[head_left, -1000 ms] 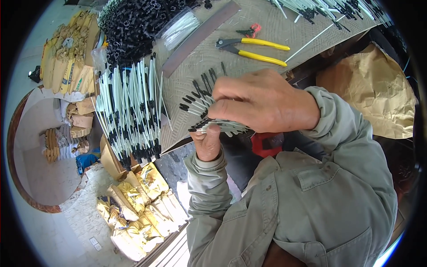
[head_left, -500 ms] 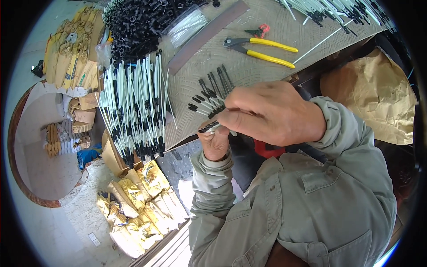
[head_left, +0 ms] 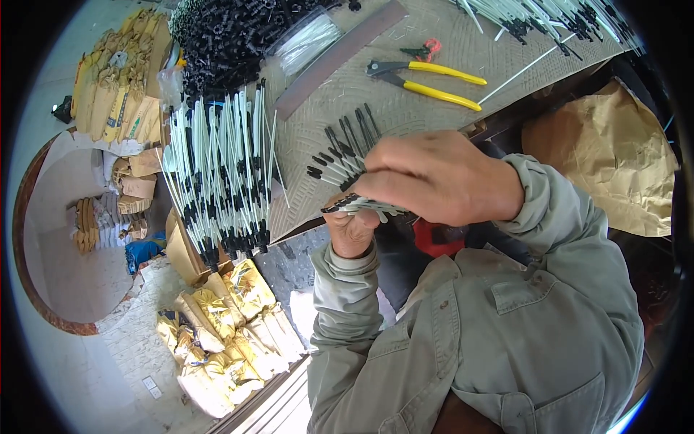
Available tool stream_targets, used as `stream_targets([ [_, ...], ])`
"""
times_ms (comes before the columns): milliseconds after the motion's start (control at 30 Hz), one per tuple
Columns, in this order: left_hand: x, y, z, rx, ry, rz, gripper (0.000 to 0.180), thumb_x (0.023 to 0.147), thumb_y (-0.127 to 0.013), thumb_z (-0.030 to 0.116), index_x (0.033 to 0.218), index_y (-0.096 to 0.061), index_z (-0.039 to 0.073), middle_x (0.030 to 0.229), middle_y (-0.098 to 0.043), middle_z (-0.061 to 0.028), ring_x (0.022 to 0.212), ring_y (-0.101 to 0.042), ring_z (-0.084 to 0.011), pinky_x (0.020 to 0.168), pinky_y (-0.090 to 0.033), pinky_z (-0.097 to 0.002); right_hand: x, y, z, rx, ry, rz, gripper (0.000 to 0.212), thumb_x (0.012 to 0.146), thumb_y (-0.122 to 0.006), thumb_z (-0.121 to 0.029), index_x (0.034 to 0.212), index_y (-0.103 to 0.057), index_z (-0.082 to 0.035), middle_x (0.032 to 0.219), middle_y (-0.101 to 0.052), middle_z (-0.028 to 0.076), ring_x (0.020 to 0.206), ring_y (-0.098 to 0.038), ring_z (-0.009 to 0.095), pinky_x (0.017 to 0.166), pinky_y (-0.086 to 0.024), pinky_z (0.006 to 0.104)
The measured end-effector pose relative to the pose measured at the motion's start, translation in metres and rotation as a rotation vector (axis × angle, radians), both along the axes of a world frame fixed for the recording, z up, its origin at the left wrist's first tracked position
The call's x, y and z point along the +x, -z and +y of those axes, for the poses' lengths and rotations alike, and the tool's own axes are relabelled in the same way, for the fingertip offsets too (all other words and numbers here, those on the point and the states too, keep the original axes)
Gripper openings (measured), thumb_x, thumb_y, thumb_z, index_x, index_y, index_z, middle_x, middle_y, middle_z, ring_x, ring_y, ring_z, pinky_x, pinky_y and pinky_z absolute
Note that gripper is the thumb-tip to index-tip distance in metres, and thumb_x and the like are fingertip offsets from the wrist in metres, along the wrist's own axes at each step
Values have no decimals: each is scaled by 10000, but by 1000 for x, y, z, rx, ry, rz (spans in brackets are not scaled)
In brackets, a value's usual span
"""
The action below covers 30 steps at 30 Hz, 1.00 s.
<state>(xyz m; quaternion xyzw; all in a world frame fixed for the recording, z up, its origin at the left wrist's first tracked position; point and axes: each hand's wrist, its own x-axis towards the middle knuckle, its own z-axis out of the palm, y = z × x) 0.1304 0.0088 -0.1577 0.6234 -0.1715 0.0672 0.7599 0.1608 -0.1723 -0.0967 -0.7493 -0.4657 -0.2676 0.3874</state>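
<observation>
My left hand (head_left: pixel 352 236) is closed around a bundle of thin white rods with black tips (head_left: pixel 337 172), which fan out toward the table. A flat row of the same rods lies over its thumb. Right beside it, my right hand (head_left: pixel 444 177) has its thumb and bent fingers pressed together over the bundle. Whatever sits between those fingertips is hidden. Just beyond my hands, several longer black ends (head_left: pixel 354 124) stick out over the table edge. To the left stands a thick cluster of white rods with black fittings (head_left: pixel 220 166).
Pliers with yellow handles (head_left: pixel 444 85) lie on the table (head_left: pixel 318 98) near small red-handled snippers (head_left: pixel 432 48). A long flat bar (head_left: pixel 340 58), a bag of white strips (head_left: pixel 307 45) and a heap of black parts (head_left: pixel 220 43) are behind. Brown paper (head_left: pixel 600 155) hangs at right.
My right hand has shifted slightly, its thumb tucking in over the bundle. More of the white rods now shows between my hands, below the right fingers. My left hand has barely moved.
</observation>
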Motion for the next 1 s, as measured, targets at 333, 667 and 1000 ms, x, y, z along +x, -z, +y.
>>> stream_targets([
  [333,2,9,4,61,-20,-50,361,711,-744,294,861,-612,-7,759,-605,-16,699,-546,-96,623,-426,-239,0,6,3,66,-58,94,321,665,-610,-57,979,-548,-33,780,-523,87,617,-561,224,500,-455,292],
  [667,3,-2,-4,62,-20,-73,230,715,-741,119,843,-599,-9,678,-586,-18,592,-529,-101,495,-400,-242,5,-10,3,-42,-66,-75,427,660,-622,-91,1076,-540,-39,799,-527,73,620,-552,207,504,-443,290],
  [1000,2,2,9,197,36,48,238,725,-696,-1,939,-593,-21,890,-607,-34,845,-565,-146,749,-451,-285,9,-1,26,40,-80,37,370,734,-576,-53,1102,-534,-66,864,-544,109,671,-578,246,517,-454,298],
])
